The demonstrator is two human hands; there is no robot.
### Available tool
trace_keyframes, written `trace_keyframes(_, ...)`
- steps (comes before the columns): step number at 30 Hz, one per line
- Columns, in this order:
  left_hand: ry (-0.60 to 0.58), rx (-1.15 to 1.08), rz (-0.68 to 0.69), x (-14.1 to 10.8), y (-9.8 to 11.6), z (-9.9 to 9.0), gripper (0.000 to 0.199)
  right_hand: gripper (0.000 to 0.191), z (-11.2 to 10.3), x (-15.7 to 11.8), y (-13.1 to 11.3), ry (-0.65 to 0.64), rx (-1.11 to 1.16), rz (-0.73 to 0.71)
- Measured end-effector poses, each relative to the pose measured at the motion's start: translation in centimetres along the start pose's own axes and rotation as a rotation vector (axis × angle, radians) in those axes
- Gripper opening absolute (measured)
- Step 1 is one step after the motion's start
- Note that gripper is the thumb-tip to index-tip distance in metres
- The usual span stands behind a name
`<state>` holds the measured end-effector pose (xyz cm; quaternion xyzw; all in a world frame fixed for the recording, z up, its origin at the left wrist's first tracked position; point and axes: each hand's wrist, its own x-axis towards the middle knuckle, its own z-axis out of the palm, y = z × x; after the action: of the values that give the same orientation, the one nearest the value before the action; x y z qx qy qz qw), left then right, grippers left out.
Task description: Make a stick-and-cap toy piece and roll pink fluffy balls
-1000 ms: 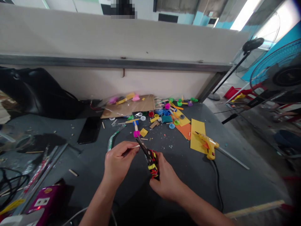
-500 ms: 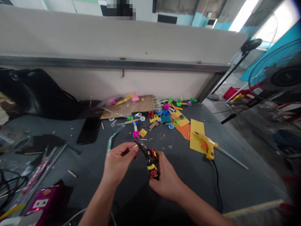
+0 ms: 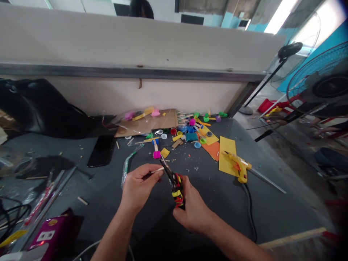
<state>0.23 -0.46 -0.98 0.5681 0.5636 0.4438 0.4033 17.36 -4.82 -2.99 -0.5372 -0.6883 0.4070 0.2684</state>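
Observation:
Pinched between the thumb and fingers of my left hand (image 3: 137, 188) is a thin, pale wooden stick (image 3: 157, 170). Its far end meets the dark blades of a pair of snips (image 3: 169, 173); whether the blades have cut into it I cannot tell. My right hand (image 3: 193, 208) is wrapped round the snips' black, red and yellow handles. Just beyond the blades lie a small piece with a magenta block (image 3: 157, 155) and a blue block joined by a stick, and a yellow foam scrap (image 3: 165, 152).
A yellow glue gun (image 3: 239, 166) rests on yellow sheet at the right, its cord running forward. Coloured caps and scraps lie by the cardboard (image 3: 146, 123) at the back. A phone (image 3: 101, 151), a black bag (image 3: 40, 108) and a purple power box (image 3: 51, 232) are leftward. A fan (image 3: 323, 83) stands right.
The snips have swung slightly to the right and point more steeply away, their blades looking closer together. My left hand still pinches the stick, nearly unmoved.

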Motion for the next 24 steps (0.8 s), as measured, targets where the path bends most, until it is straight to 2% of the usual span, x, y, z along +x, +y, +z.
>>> trace_keyframes(8, -0.035, 0.027, 0.016, 0.4, -0.1, 0.5, 0.014, 0.051, -0.9, 0.0, 0.3, -0.046, -0.011, 0.037)
trace_keyframes(13, 0.025, 0.255, 0.234, 0.2, 0.0, 0.6, 0.012, 0.065, -1.1, 0.7, 1.0, 0.03, -0.053, -0.007)
trace_keyframes(18, 0.098, 0.41, 0.472, 0.1, 0.2, 0.5, 0.01, 0.064, -0.9, 0.9, 1.0, 0.069, -0.071, 0.008)
trace_keyframes(24, 0.104, 0.426, 0.571, 0.2, 0.2, 0.8, 0.012, 0.063, -0.3, 0.8, 1.3, 0.114, -0.022, -0.025)
